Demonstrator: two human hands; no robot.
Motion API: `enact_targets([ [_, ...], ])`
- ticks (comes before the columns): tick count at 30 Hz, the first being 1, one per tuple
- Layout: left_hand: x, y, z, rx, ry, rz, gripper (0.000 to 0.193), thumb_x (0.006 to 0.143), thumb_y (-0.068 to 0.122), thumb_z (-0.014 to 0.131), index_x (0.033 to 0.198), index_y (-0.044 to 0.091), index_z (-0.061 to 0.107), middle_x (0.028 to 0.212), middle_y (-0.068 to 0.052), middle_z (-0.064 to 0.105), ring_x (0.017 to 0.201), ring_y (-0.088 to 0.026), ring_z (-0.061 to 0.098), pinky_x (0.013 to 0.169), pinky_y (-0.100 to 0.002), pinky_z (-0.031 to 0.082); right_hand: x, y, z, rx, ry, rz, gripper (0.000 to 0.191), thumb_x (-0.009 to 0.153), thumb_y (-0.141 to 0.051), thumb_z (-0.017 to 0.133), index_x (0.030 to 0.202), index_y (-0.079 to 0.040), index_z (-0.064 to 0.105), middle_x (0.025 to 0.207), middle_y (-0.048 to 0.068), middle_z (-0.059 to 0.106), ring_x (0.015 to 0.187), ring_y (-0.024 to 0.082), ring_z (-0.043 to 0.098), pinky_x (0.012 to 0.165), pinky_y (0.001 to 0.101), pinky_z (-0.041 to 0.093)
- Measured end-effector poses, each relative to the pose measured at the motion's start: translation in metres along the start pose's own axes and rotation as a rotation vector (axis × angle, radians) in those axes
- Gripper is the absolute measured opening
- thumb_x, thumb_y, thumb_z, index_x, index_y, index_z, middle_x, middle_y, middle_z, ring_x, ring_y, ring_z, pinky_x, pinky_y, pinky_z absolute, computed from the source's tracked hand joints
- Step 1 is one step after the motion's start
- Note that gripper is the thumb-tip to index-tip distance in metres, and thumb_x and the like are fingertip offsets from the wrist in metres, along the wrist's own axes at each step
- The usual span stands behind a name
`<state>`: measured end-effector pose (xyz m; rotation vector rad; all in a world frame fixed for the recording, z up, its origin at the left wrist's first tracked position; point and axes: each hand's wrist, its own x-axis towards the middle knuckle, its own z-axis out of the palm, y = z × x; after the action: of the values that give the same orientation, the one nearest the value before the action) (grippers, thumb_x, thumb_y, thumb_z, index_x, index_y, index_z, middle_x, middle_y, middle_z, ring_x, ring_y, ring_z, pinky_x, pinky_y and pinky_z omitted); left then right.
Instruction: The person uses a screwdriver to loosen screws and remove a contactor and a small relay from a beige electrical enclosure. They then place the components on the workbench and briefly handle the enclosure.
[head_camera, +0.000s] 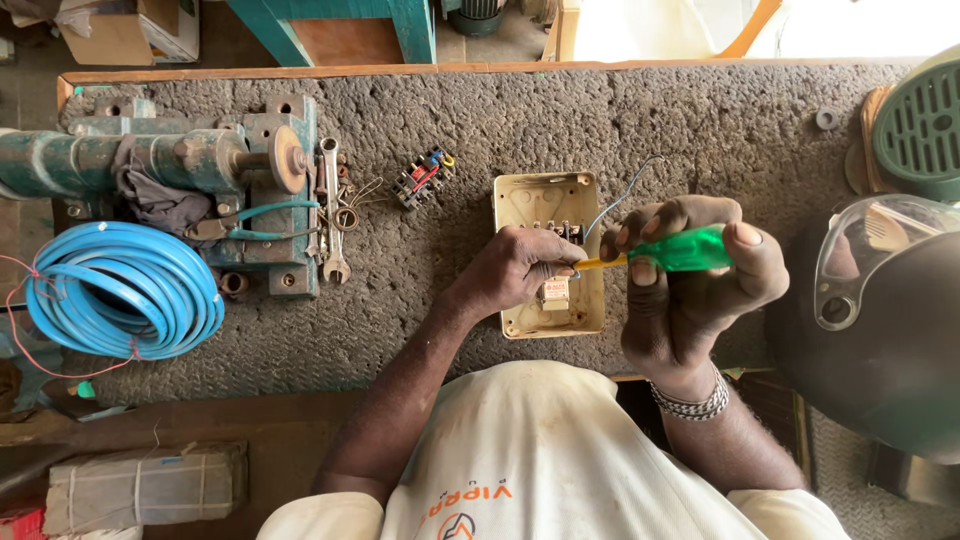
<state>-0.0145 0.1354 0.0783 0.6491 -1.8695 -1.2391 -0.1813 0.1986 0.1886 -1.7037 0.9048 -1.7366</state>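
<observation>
Workbench: screwdriver amid right-hand fingers.

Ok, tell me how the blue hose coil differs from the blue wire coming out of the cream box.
The blue hose coil is thick tubing wound in many loops; the blue wire is one thin strand, gently curved. The coil lies loose at the bench's left end beside the green vise; the wire runs out of the cream box where the left hand and right hand work with a green-handled screwdriver. Both are blue and rest on the bench.
</observation>
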Motion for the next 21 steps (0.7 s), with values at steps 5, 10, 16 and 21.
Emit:
enact_targets([
  [5, 0.001, 0.000, 0.000, 0.040, -0.003, 0.037, 0.024, 0.088, 0.001, 0.077, 0.112, 0.005, 0.074, 0.100, -0.013, 0.076, 0.095, -0.026, 0.074, 0.085, -0.036, 0.060, 0.004, -0.007, -0.004, -0.024, -0.032, -0.005, 0.058, 0.115, 0.001, 0.061, 0.150, -0.035, 0.032, 0.117, 0.007, 0.050, 0.093, 0.015, 0.055, 0.081, 0.0339, 0.059],
  [10, 0.000, 0.000, -0.001, 0.008, -0.023, -0.012, 0.025, 0.088, 0.002, 0.078, 0.112, 0.006, 0.074, 0.096, -0.011, 0.076, 0.092, -0.024, 0.075, 0.083, -0.036, 0.060, 0.008, -0.012, -0.003, -0.014, -0.042, 0.005, 0.057, 0.114, 0.000, 0.062, 0.150, -0.034, 0.033, 0.117, 0.007, 0.049, 0.094, 0.015, 0.057, 0.081, 0.0342, 0.060],
  [16, -0.001, -0.003, 0.000, 0.052, -0.007, 0.020, 0.025, 0.088, -0.003, 0.075, 0.111, 0.006, 0.074, 0.099, -0.012, 0.076, 0.095, -0.026, 0.075, 0.085, -0.036, 0.060, 0.023, -0.028, 0.003, -0.017, -0.029, -0.014, 0.043, 0.113, -0.009, 0.062, 0.143, -0.028, 0.039, 0.114, 0.010, 0.051, 0.091, 0.016, 0.060, 0.079, 0.0345, 0.061],
  [21, -0.003, -0.007, 0.002, 0.035, -0.010, 0.020, 0.025, 0.087, -0.004, 0.075, 0.110, 0.005, 0.074, 0.098, -0.011, 0.076, 0.095, -0.026, 0.075, 0.085, -0.035, 0.060, 0.032, -0.043, 0.010, 0.103, 0.052, -0.018, 0.023, 0.114, -0.026, 0.062, 0.129, -0.013, 0.050, 0.107, 0.011, 0.056, 0.085, 0.018, 0.064, 0.073, 0.0334, 0.062],
])
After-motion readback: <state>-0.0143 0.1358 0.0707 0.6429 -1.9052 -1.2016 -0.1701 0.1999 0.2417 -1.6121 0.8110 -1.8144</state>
